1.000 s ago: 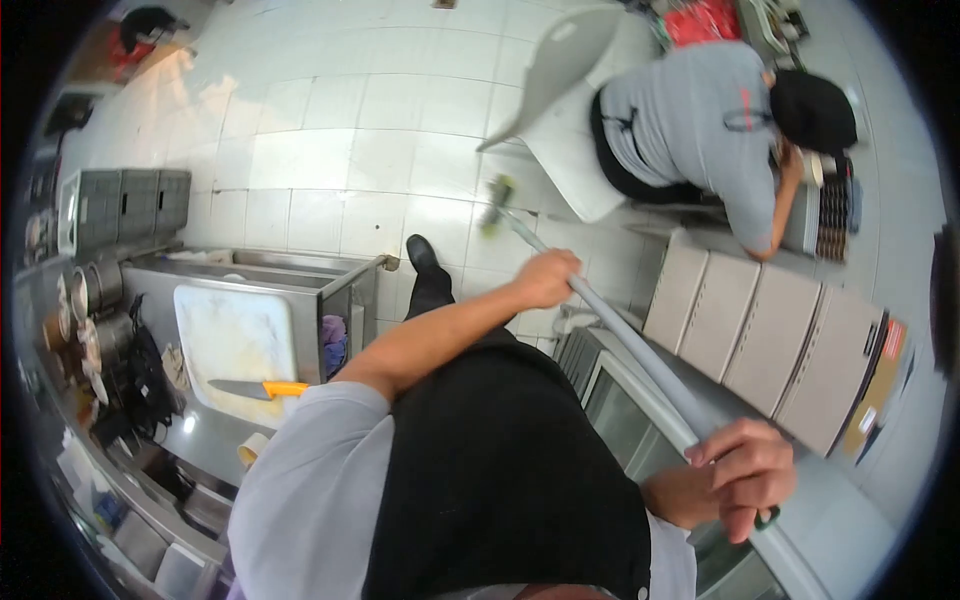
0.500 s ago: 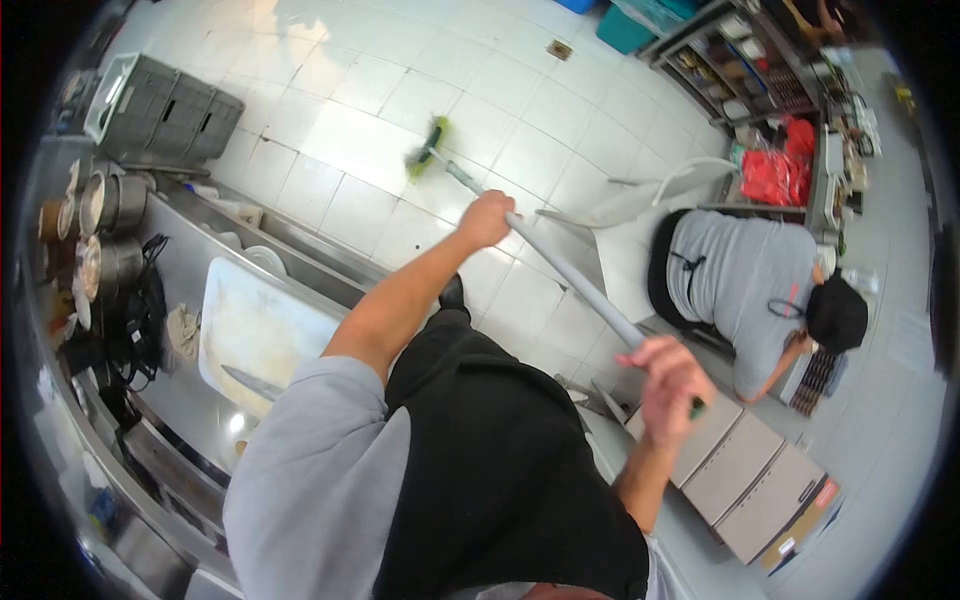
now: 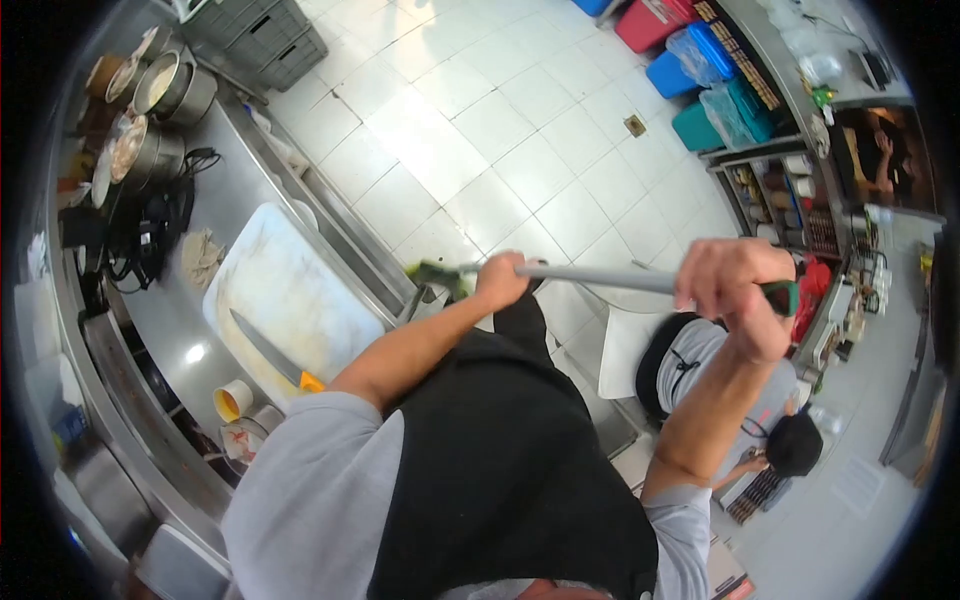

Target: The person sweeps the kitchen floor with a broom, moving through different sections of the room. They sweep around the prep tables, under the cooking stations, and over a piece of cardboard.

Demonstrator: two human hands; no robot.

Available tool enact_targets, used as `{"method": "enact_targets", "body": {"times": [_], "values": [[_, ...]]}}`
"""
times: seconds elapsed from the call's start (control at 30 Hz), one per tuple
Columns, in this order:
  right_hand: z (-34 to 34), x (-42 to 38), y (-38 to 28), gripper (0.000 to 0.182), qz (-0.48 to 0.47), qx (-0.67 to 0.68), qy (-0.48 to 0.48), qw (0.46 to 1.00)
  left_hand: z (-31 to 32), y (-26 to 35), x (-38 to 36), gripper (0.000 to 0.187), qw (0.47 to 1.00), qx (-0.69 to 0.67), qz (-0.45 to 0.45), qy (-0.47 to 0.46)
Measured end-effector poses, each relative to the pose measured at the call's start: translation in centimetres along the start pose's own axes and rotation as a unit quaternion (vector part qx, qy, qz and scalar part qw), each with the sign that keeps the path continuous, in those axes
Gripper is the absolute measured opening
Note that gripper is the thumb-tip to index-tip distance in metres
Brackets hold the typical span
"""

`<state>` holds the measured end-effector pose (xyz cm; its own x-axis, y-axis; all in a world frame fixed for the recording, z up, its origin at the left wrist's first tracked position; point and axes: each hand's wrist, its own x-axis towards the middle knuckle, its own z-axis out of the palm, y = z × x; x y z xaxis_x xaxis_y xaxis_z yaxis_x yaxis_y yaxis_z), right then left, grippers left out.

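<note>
A long grey broom handle [image 3: 600, 275] runs nearly level across the middle of the head view. My left hand [image 3: 502, 280] is wrapped round its lower part, close to the green broom head [image 3: 440, 276], which is beside the counter's base. Near the upper end, my right hand [image 3: 738, 290] grips the handle, and its dark green tip sticks out past the fingers. The broom head is partly blurred, and its bristles are near the white tiled floor [image 3: 510, 130].
On the steel counter at left are a white cutting board [image 3: 290, 290], a knife [image 3: 265, 345] and metal pots [image 3: 190, 95]. Grey crates [image 3: 270, 45] stand beyond. A co-worker [image 3: 690, 360] bends at right, below shelves and coloured bins [image 3: 685, 75].
The broom head has come back from the open floor toward my body and the counter. My right hand has risen and moved right. The view has shifted, showing more bins.
</note>
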<state>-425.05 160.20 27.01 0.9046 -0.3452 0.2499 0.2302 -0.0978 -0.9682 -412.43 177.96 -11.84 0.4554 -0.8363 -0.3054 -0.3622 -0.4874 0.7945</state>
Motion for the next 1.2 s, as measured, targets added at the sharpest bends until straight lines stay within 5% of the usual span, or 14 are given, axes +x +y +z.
{"method": "enact_targets", "body": {"times": [0.2,0.37,0.47,0.6,0.67,0.77,0.83,0.87,1.07,1.2], "values": [[4.0,4.8,4.6,0.036,-0.027,-0.082,-0.149,0.985,-3.2,-5.3,15.0,0.042,0.978,0.011,0.055,0.201],[-4.6,3.4,1.0,0.047,-0.048,-0.082,-0.217,0.972,-2.5,1.9,15.6,0.038,0.97,-0.032,0.076,0.229],[-12.4,4.5,-2.6,0.048,-0.105,-0.01,-0.295,0.95,0.1,9.6,12.9,0.034,0.982,-0.011,0.15,0.114],[-18.6,5.3,-3.1,0.043,-0.06,-0.047,-0.337,0.939,4.2,12.7,15.0,0.033,0.988,0.038,0.144,-0.048],[-19.3,6.6,-2.0,0.041,-0.043,-0.126,-0.355,0.925,5.2,11.0,19.0,0.02,0.991,0.071,0.11,0.005],[-19.0,5.5,3.4,0.037,-0.012,-0.189,-0.309,0.932,3.7,6.8,25.9,0.021,0.988,0.067,0.073,0.119],[-18.9,3.6,7.0,0.036,-0.014,-0.173,-0.267,0.948,1.5,4.0,29.3,0.023,0.988,0.074,0.075,0.111],[-19.1,2.4,7.8,0.036,-0.011,-0.155,-0.237,0.959,1.6,2.0,30.6,0.027,0.974,0.11,0.124,0.157],[-26.9,-3.4,3.8,0.032,-0.038,-0.034,-0.046,0.998,0.8,10.8,28.8,0.023,0.974,0.13,0.132,0.133],[-29.0,-5.4,3.8,0.03,-0.077,0.038,0.059,0.995,2.5,8.8,29.5,0.03,0.978,0.17,0.116,0.041]]}}
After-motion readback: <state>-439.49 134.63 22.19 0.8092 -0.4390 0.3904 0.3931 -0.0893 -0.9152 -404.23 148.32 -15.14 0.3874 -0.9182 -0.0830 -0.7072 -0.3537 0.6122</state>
